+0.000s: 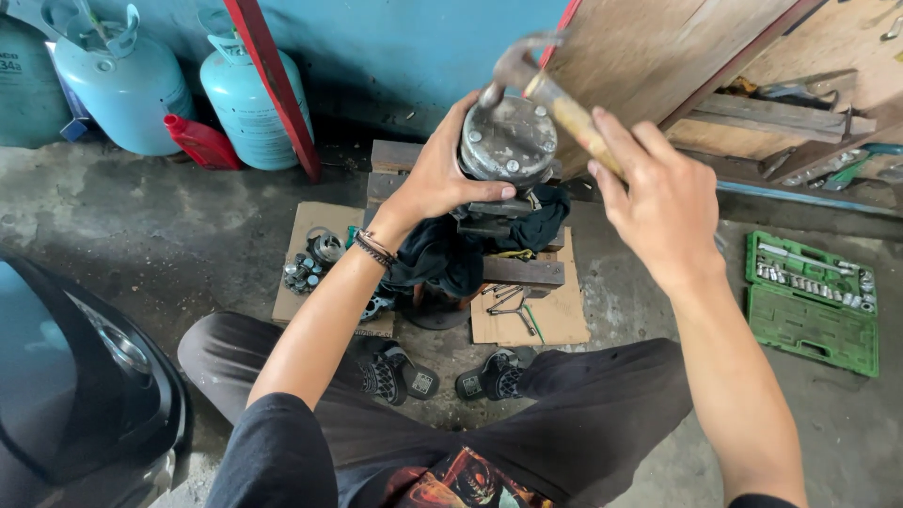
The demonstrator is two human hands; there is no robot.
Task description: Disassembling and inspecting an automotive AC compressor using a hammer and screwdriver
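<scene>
A round grey metal compressor body stands upright on a dark cloth over a wooden block. My left hand grips its left side and steadies it. My right hand holds the wooden handle of a claw hammer. The hammer's metal head is raised just above the top of the compressor. A dark bracelet sits on my left wrist.
Cardboard on the concrete floor carries loose metal parts and small tools. An open green socket set case lies at right. Light blue gas cylinders and a red bottle stand at back left. A dark vehicle body is at lower left.
</scene>
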